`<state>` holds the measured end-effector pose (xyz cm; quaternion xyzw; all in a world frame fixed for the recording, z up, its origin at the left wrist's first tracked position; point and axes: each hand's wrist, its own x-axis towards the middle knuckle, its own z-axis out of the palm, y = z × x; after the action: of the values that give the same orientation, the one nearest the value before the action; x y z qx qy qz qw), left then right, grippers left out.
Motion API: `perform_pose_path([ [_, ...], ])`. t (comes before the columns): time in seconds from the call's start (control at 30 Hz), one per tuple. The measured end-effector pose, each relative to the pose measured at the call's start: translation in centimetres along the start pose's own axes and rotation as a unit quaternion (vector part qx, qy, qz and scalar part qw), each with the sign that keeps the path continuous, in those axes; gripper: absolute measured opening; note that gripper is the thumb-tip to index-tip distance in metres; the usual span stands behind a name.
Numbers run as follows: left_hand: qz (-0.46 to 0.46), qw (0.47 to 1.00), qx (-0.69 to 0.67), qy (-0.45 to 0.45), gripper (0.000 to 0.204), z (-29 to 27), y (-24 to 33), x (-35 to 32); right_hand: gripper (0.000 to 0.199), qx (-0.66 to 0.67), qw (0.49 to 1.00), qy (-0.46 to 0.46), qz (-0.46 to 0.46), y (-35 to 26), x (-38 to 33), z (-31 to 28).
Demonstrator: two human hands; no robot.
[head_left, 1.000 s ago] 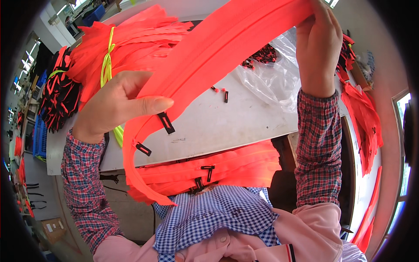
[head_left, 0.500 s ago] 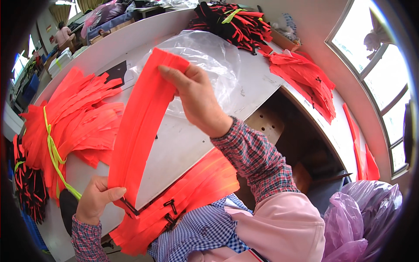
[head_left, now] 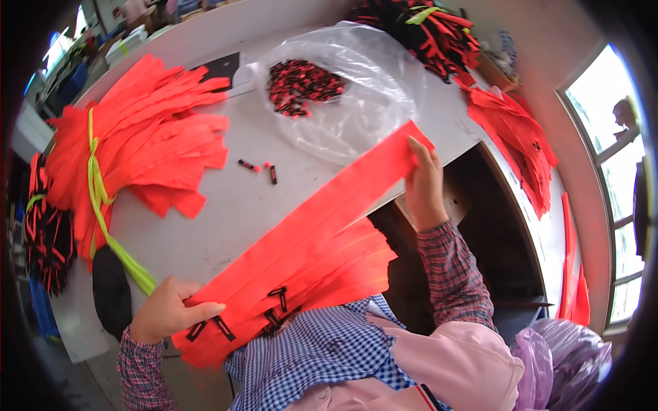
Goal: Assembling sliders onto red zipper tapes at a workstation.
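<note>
A long neon-orange zipper [head_left: 322, 202] is stretched slantwise between my hands. My left hand [head_left: 168, 314] pinches its near end, thumb on top, beside a black zipper pull [head_left: 196, 331]. My right hand [head_left: 426, 183] grips the far end between thumb and fingers, higher and to the right. Beneath lies a stack of like orange zippers [head_left: 360, 257] across my lap, with several black pulls [head_left: 277, 296] showing at its near side. Two small black-and-orange pieces [head_left: 272, 174] rest on the white table [head_left: 185, 240] beyond the zipper.
A clear plastic bag [head_left: 380, 82] holds many small black-and-orange pieces [head_left: 301, 85]. Bundled orange zippers [head_left: 144, 130] with a yellow-green tie [head_left: 96, 171] lie left. More orange zippers [head_left: 514, 140] lie right, by a dark opening [head_left: 486, 226] in the table. A purple plastic bag [head_left: 569, 356] stands lower right.
My right hand has swung right and down, turning the zipper from steep to slanting. My left hand has stayed at the near end. The view has shifted, showing the small pieces in the bag.
</note>
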<state>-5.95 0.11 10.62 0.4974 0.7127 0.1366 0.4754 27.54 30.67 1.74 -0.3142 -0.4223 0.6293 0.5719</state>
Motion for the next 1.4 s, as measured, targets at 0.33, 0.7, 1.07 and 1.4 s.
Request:
perform_pose_path([
  [0.33, 0.157, 0.952, 0.248, 0.087, 0.036, 8.1, -9.6, 1.5, 0.03, -0.7, 0.675, -0.223, -0.073, 4.4, -6.8, -8.4],
  [0.7, 0.158, 0.779, 0.413, 0.445, 0.019, -7.4, -10.1, 15.4, 0.014, -0.536, 0.746, -0.357, -0.168, 5.9, -6.0, 3.7],
  [1.07, 0.081, 0.715, 0.544, 0.431, 0.041, -12.3, -11.4, 30.0, 0.006, -0.512, 0.761, -0.38, -0.123, 6.9, -6.9, 4.5],
  [1.4, 0.221, 0.844, 0.149, 0.466, 0.022, -3.8, -6.8, 17.8, 0.034, -0.404, 0.841, -0.348, -0.088, 8.0, -8.5, 9.6],
])
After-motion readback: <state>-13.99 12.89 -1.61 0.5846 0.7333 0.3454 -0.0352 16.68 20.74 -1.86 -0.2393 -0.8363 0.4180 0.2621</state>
